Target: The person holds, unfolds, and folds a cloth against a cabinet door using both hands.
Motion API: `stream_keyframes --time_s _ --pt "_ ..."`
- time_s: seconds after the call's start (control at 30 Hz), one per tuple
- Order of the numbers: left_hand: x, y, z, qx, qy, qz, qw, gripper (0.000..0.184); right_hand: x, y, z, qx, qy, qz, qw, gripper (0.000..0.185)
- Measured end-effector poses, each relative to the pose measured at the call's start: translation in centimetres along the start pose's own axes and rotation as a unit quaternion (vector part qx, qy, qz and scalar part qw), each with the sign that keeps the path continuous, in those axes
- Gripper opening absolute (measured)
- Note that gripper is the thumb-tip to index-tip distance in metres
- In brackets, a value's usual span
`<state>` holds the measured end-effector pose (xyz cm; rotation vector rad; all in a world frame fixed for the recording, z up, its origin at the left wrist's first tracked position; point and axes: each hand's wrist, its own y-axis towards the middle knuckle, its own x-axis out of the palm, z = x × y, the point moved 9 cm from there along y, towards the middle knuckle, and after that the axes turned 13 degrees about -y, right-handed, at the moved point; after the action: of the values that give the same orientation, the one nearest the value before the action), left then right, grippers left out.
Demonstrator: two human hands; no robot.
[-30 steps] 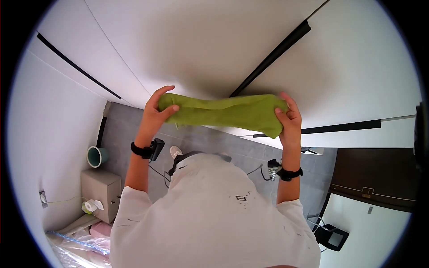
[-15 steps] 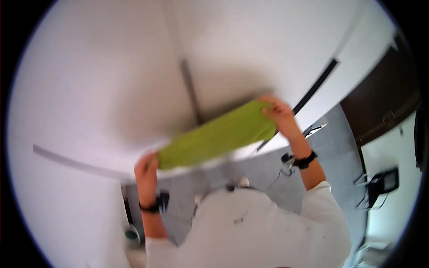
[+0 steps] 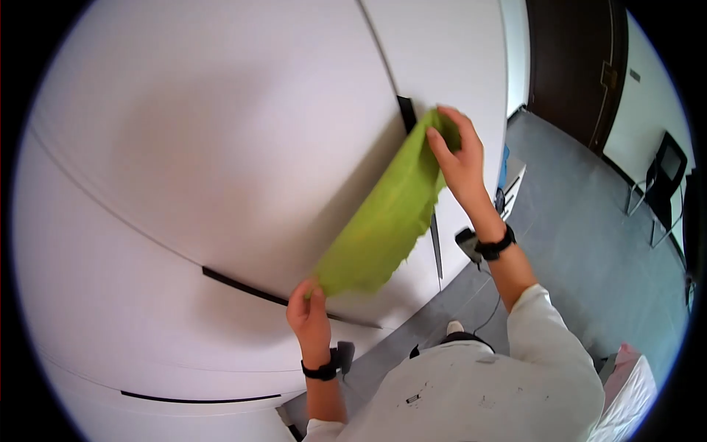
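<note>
A green cloth (image 3: 383,217) is stretched on a slant in front of the white cabinet doors (image 3: 243,162). Its lower left end is pinched between the thumb and fingers of my left hand (image 3: 309,320). At the upper right end, my right hand (image 3: 462,158) grips it, thumb on the near side. The cloth's lower edge hangs loose and looks ragged. Both wrists wear black bands with small devices. Whether the cloth touches the door behind it, I cannot tell.
Black handle strips (image 3: 247,287) run along the cabinet doors. Right of them are the grey floor (image 3: 567,199), a dark brown door (image 3: 567,66) and a black chair (image 3: 666,177). A plastic-covered pink item (image 3: 630,383) lies at the lower right. A cable trails near my shoe.
The view has swung right, bringing the brown door and chair further in. The cloth has gone from nearly level to steeply slanted, its right end higher. Both hands still hold it.
</note>
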<state>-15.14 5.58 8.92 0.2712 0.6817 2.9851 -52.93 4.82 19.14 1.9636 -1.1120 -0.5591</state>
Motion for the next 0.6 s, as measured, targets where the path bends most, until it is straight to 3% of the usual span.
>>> stream_keyframes --time_s 0.17,0.27,0.33,0.5,0.57,0.6 --pt "4.7 1.4 0.2 0.001 -0.089 0.029 0.996 0.021 0.8 4.2 -0.9 -0.058 -0.021 -0.014 0.998 0.036" --pt "4.7 1.4 -0.6 0.033 -0.116 0.075 0.99 0.02 2.6 5.1 -1.4 -0.083 0.017 -0.055 0.995 0.032" --pt "3.8 0.8 -1.9 0.032 -0.064 0.083 0.994 0.024 4.5 5.0 -1.0 -0.074 0.047 -0.135 0.987 0.026" --pt "2.4 0.3 -0.6 0.025 -0.023 0.144 0.989 0.027 4.4 4.7 -1.2 -0.145 -0.022 -0.094 0.985 0.018" --pt "2.8 0.2 0.0 0.025 -0.052 0.131 0.99 0.034 2.9 4.4 -2.1 -0.177 -0.05 -0.048 0.982 0.013" --pt "2.4 -0.3 0.6 0.042 -0.059 0.176 0.982 0.034 2.2 4.6 -2.5 -0.187 -0.063 -0.01 0.98 0.012"
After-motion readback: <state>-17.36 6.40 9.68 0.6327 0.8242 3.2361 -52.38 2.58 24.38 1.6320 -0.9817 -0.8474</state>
